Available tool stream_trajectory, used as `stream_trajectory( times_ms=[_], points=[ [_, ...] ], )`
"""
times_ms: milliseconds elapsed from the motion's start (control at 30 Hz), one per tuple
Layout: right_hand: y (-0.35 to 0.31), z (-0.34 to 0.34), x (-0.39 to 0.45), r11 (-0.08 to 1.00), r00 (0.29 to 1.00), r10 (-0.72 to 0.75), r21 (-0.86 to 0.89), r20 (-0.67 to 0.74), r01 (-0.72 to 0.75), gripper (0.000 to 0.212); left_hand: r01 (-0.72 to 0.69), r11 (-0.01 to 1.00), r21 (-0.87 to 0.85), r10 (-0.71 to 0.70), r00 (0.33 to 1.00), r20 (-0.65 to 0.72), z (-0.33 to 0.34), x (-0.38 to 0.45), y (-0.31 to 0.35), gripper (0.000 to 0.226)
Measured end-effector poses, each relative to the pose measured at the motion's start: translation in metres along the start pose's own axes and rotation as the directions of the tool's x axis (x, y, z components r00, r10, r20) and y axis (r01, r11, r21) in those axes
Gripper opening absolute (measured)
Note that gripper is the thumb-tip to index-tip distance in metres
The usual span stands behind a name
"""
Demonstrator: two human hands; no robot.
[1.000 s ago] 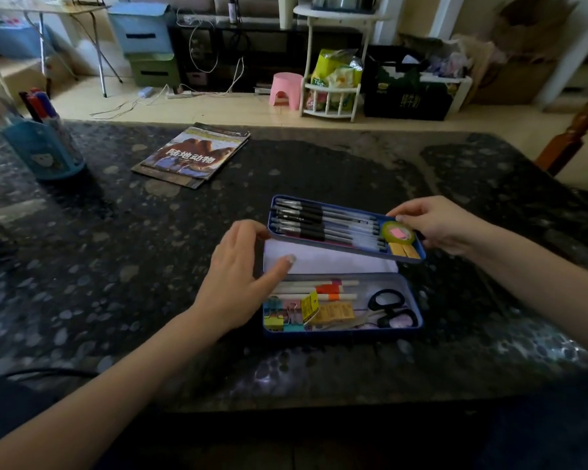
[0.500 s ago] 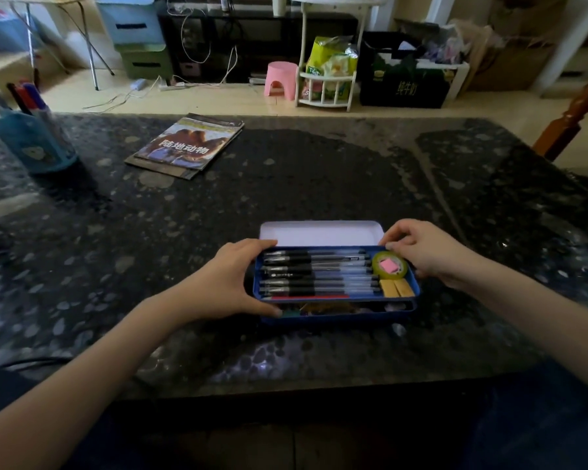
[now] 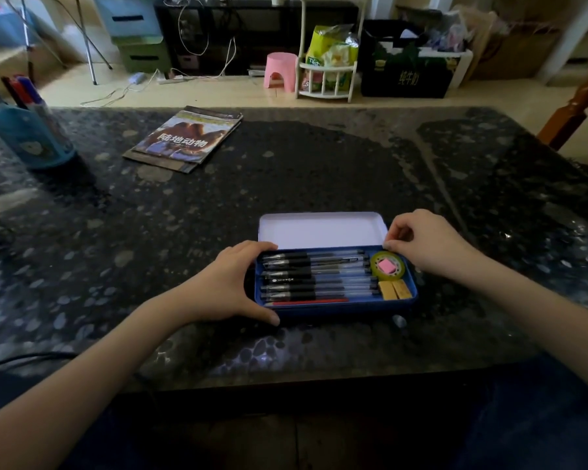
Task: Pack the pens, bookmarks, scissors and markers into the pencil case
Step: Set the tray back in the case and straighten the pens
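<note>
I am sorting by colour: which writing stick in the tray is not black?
The red pencil, thin, lying along the tray's near edge.

Two bare forearms with no sleeves in view, left hand (image 3: 231, 286) and right hand (image 3: 425, 242) without rings, watch or gloves, short plain fingernails, dark blue trousers below the bench (image 3: 286, 184) edge

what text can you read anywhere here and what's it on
"陆地动物": large white characters on the cover of the book lying on the table.
"纯牛奶": yellowish characters on the black box on the floor.
"T...": the start of a word on the green snack bag in the white rack; the rest is too blurred to read.
Pens in the pencil case: small barrel print, too small to read.
</note>
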State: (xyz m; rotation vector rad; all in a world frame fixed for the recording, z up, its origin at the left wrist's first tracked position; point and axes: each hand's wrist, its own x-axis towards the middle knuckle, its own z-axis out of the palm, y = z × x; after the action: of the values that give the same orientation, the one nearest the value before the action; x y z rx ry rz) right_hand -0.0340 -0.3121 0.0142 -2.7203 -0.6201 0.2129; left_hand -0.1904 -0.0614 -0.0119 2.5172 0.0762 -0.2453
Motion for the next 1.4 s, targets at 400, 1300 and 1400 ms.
stream_trajectory(
  times_ms=[400, 1300, 1400],
  points=[
    [0.005, 0.001, 0.004, 1.000, 0.999, -0.002, 0.025, 0.039, 0.001, 0.017, 0.028, 0.998, -0.047, -0.028, 1.000, 0.009, 0.009, 0.003, -0.009, 0.117],
    [-0.022, 0.001, -0.009, 0.931, 0.926, -0.360, -0.026, 0.116, 0.365, 0.004, -0.024, 0.999, -0.043, 0.023, 0.999, -0.037, -0.003, 0.005, -0.013, 0.090],
    [-0.019, 0.002, -0.007, 0.941, 0.941, -0.308, -0.097, 0.141, 0.323, 0.004, -0.051, 0.999, -0.008, 0.050, 0.996, -0.067, -0.001, 0.007, -0.014, 0.077]
  ],
)
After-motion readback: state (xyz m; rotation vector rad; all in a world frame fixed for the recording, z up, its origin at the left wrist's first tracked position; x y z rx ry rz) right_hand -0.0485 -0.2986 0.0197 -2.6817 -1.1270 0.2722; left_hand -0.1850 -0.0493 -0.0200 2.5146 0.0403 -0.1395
